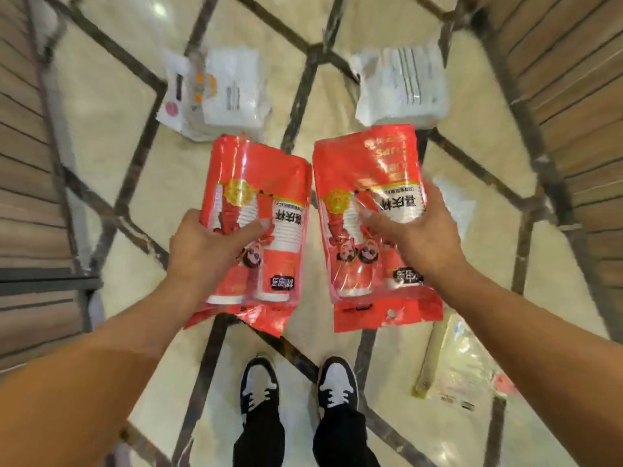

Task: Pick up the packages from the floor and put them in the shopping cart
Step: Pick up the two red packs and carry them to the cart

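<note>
I hold two red plastic packages of paper cups above the floor. My left hand (205,244) grips the left red package (259,183) around its middle, thumb on its front. My right hand (418,234) grips the right red package (367,183) the same way. Both packs hang side by side at about the same height. Two white packages lie on the tiled floor beyond them, one at the left (219,92) and one at the right (401,84). No shopping cart is in view.
A clear plastic bag with a yellowish strip (455,362) lies on the floor at the right, near my shoes (296,382). Another clear wrapper (455,200) lies beyond my right hand. Wooden slatted panels (30,183) flank the tiled floor on both sides.
</note>
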`<state>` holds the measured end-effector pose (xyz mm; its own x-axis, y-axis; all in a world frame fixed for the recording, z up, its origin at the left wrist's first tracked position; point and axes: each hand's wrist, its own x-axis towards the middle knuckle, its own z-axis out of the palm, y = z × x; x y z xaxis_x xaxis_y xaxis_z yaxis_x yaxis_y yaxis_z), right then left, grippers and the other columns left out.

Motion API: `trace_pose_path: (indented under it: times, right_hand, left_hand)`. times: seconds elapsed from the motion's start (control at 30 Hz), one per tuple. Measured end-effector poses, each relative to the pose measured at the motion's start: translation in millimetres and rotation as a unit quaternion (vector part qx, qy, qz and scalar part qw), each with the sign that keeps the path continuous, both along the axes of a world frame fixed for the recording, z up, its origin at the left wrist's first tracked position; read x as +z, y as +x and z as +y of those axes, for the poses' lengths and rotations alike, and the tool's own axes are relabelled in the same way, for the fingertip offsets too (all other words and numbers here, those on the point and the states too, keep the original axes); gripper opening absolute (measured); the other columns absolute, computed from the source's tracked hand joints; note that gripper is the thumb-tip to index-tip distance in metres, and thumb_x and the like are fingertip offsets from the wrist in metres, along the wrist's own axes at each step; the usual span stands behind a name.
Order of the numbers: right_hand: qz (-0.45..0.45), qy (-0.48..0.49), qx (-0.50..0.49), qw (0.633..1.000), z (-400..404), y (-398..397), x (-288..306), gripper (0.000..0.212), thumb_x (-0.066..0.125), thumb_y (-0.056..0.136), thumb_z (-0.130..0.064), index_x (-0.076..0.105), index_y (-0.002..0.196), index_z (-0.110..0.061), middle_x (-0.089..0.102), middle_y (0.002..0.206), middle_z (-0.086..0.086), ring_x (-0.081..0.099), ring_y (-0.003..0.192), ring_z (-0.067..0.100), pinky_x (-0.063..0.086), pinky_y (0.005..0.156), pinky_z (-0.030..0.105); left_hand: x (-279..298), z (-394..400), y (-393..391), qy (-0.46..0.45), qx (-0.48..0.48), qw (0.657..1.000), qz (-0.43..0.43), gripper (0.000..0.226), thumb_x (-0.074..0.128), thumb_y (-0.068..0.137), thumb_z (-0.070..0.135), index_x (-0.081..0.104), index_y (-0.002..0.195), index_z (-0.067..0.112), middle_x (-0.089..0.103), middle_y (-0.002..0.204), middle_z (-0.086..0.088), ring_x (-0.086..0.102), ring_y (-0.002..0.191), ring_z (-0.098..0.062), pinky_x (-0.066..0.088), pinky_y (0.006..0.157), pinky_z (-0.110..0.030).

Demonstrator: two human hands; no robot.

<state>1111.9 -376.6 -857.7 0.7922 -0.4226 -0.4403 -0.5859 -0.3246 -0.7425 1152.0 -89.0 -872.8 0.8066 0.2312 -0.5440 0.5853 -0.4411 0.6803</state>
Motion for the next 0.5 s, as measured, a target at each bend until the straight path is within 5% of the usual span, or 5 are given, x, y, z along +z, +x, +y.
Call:
trace_pose_path:
  times: [0.13,0.33,0.5]
  right_hand:
    - [-0.06,-0.025,-0.042,0.997,-30,27,158,0.096,0.087,0.051,-0.073,0.054,0.134,-0.038,0.075,0.108,-0.012,0.074,0.095,0.013,0.062,0.088,0.044]
    - [-0.167,-0.07,-0.132,0.975,-76,0,410,0.075,0.089,0.062,-0.065,0.062,0.125,-0.034,0.076,0.106,-0.015,0.072,0.1,0.007,0.057,0.096,0.039]
    - [-0.246,-0.141,-0.23,0.931,-106,-81,592,0.077,0.079,0.057,-0.08,0.072,0.113,-0.027,0.08,0.099,-0.01,0.075,0.092,0.007,0.059,0.086,0.035]
  left_hand:
    - [166,-32,38,-0.039,-0.025,0.997,-0.069,0.069,0.093,0.058,0.062,0.074,0.113,0.025,0.08,0.097,0.007,0.077,0.089,-0.017,0.062,0.087,-0.044]
    - [406,-93,57,-0.13,-0.093,0.971,-0.175,0.053,0.096,0.062,0.049,0.078,0.106,0.023,0.081,0.087,0.008,0.077,0.08,-0.012,0.06,0.079,-0.035]
    - [576,-149,44,-0.22,-0.184,0.931,-0.227,0.039,0.095,0.069,0.041,0.08,0.098,0.019,0.082,0.081,0.009,0.079,0.078,-0.016,0.063,0.088,-0.048]
